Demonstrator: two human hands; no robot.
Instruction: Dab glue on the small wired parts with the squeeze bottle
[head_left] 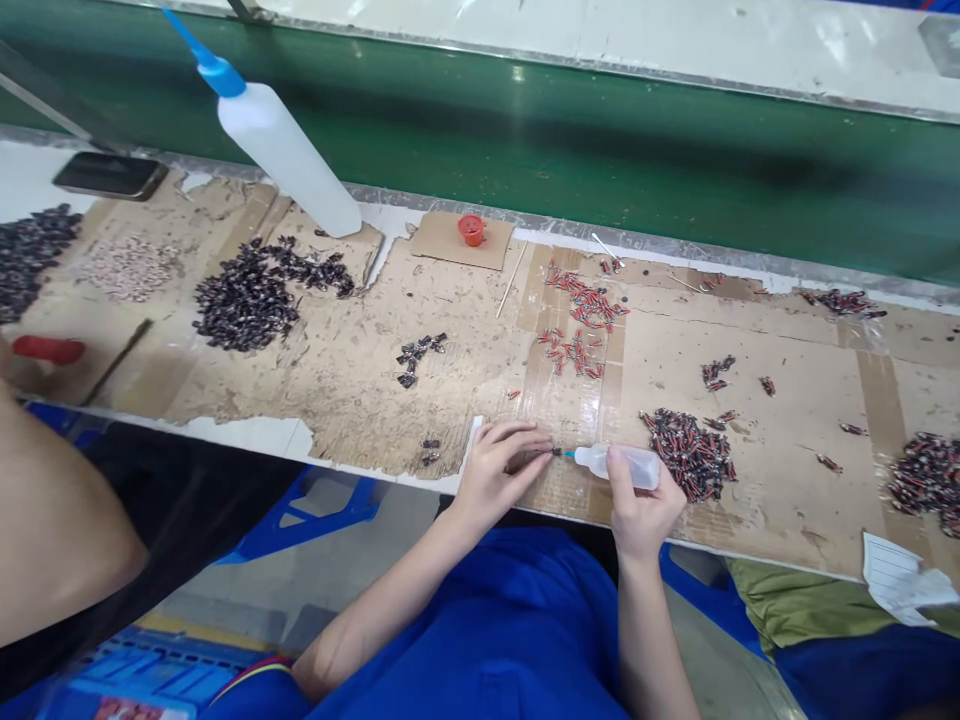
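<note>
My right hand (646,505) is closed around a small translucent squeeze bottle (634,466), lying nearly level with its blue nozzle pointing left. The nozzle tip meets or almost meets a small black part (556,452). Thumb and fingers of my left hand (504,462) pinch close to this part at the cardboard's front edge; the exact grip is partly hidden. Right of the bottle lies a heap of small black-and-red parts (691,455). Two small black pieces (430,452) rest to the left of my left hand.
Cardboard (360,400) covers the bench. Farther off are a large white bottle (289,155) with a blue nozzle, a red cap (471,230), loose red parts (589,303) and a black pile (247,297). A co-worker's arm (60,530) is at left. A green belt (480,130) runs behind.
</note>
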